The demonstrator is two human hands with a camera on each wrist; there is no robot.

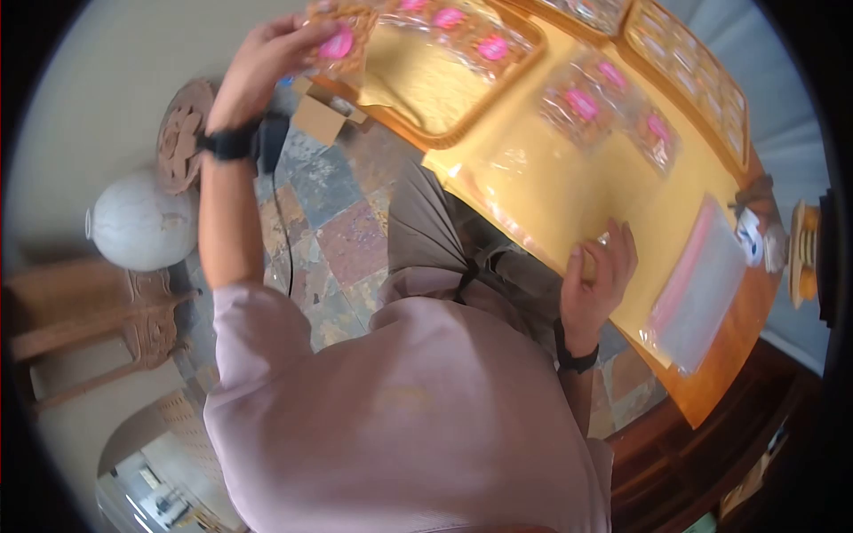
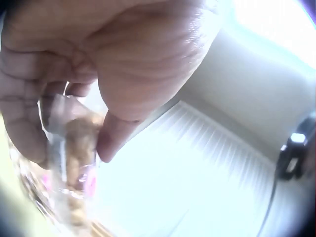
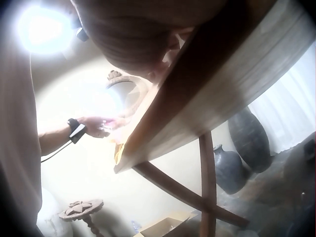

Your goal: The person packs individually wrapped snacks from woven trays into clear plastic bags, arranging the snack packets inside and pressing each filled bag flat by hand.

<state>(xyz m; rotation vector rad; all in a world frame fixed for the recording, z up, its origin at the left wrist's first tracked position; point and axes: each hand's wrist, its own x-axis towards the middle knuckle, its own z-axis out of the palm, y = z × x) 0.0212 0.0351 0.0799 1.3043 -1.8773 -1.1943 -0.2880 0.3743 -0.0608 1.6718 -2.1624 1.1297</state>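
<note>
My left hand (image 1: 275,58) pinches a clear packet of brown snack pieces (image 1: 341,69) with a pink label, above the left end of a tray (image 1: 444,140). In the left wrist view, thumb and fingers grip the packet (image 2: 76,158) from both sides. Similar packets (image 1: 491,49) lie along the tray's far side. My right hand (image 1: 600,275) is at the table's near edge, its fingers loosely bent. Beyond it, several labelled packets (image 1: 582,105) rest on the yellow table covering (image 1: 551,191).
Flat clear plastic bags (image 1: 702,284) lie stacked on the table's right side. Another tray of packets (image 1: 697,75) stands at the far right. Below the table are a cardboard box (image 1: 318,118) and a crossed wooden leg (image 3: 207,182). A cable (image 1: 283,222) hangs from my left wrist.
</note>
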